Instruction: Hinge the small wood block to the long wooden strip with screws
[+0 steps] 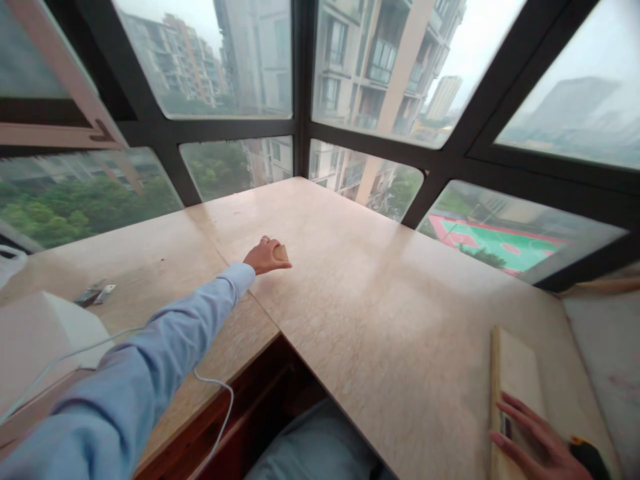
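My left hand [267, 256] reaches out over the stone-patterned countertop [340, 287], closed on a small tan piece with a rounded edge [281, 253]. Thumb and fingers grip it from either side, and its exact kind is not clear. A ring shows on one finger. At the lower right, my right hand [535, 437] touches a pale wooden box or thick board [517, 367]. Its fingers are stretched and apart, with the tips at the near-left edge beside a small dark fitting [506, 424]. The palm is partly cut off by the frame.
A white box [55, 333] stands at the left, with a pale cable [220, 383] trailing past my left arm. Small metallic pieces [97, 293] lie behind it. A black and yellow object [587, 453] is beside my right wrist. Dark-framed windows [300, 127] border the countertop.
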Demonstrator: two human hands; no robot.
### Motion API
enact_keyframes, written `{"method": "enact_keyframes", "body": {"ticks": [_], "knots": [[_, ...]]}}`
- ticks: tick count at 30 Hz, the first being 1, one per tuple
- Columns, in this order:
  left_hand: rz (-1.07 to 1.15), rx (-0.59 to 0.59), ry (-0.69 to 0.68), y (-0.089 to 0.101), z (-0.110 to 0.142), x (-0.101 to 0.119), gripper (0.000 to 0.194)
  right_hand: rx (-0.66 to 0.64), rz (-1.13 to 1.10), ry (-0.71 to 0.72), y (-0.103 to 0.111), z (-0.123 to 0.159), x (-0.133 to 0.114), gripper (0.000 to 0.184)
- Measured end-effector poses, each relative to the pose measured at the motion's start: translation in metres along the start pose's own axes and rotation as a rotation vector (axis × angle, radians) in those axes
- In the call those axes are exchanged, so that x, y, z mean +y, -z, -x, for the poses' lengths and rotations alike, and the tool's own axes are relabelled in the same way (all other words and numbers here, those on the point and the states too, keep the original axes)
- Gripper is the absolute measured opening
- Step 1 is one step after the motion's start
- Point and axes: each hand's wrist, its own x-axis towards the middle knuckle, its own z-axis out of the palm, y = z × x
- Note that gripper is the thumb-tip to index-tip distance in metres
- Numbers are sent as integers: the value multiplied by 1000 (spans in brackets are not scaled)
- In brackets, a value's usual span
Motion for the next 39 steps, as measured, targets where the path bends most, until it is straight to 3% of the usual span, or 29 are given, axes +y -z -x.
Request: {"method": "enact_keyframes", "body": {"ticks": [2, 5, 10, 13, 17, 21, 27, 34, 39], "knots": [[70, -6, -71, -6, -1, 39, 81, -16, 0, -2, 3, 1, -11, 56], [225, -120, -188, -21, 3, 105, 76, -22, -55, -19, 4, 3, -28, 54], [744, -450, -205, -66, 35, 210, 82, -11, -170, -13, 6, 4, -46, 49], [956, -623, -226, -100, 64, 260, 74, -19, -214, -7, 7, 5, -50, 51], [1062, -771, -183, -140, 96, 309, 61, -6, -223, 13, 6, 5, -51, 50], [1130, -893, -114, -163, 112, 340, 68, 13, -216, 49, 3, 7, -52, 49], [1133, -927, 21, -168, 119, 358, 59, 23, -183, 51, 2, 9, -55, 54], [1087, -833, 132, -168, 128, 366, 66, 28, -195, 59, 2, 9, -56, 54], [1148, -786, 205, -173, 139, 373, 59, 18, -161, 85, 3, 10, -55, 55]]}}
